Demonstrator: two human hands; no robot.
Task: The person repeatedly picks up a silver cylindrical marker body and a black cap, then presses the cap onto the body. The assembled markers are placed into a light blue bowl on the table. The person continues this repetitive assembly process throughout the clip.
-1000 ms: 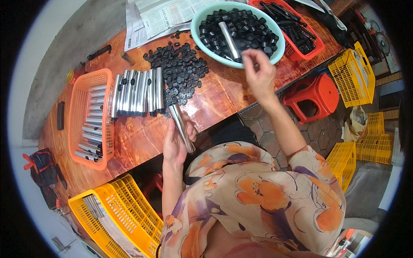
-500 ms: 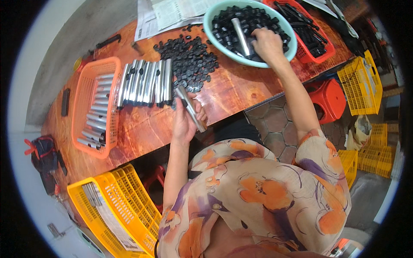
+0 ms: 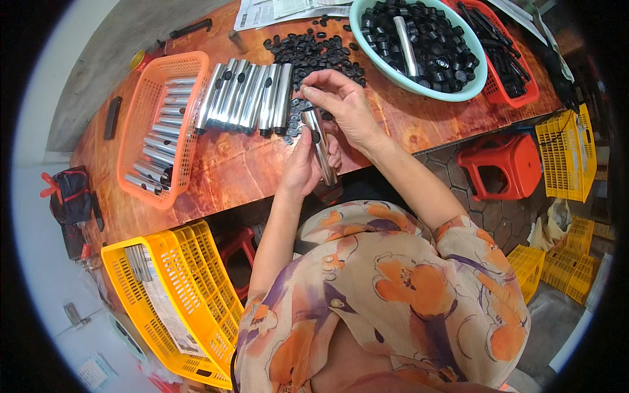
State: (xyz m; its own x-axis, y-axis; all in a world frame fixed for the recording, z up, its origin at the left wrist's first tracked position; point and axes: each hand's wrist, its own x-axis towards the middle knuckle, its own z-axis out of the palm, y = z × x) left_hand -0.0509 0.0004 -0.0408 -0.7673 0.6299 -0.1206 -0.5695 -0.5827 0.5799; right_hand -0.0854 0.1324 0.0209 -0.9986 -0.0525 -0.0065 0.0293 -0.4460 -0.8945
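My left hand (image 3: 303,165) is closed around a shiny metal tube (image 3: 320,147), tilted with its upper end away from me; a black oval piece sits on its side. Close above that end is my right hand (image 3: 348,110), thumb and fingers pinched together. Whatever lies in the pinch is too small to make out. Behind both hands spreads a pile of small black oval pieces (image 3: 308,56). A row of metal tubes (image 3: 244,98) with black lower ends lies left of my hands, some with black ovals on them.
An orange basket (image 3: 124,141) holding more tubes stands left. At the back right, a mint-green bowl (image 3: 481,72) contains black caps and one tube, beside a red basket (image 3: 529,95) of black parts. A yellow crate (image 3: 190,288) is below the table; red stool (image 3: 501,164) at right.
My right hand has left the bowl and come to the upper end of the tube in my left hand. The view has shifted, so the table's things appear displaced.
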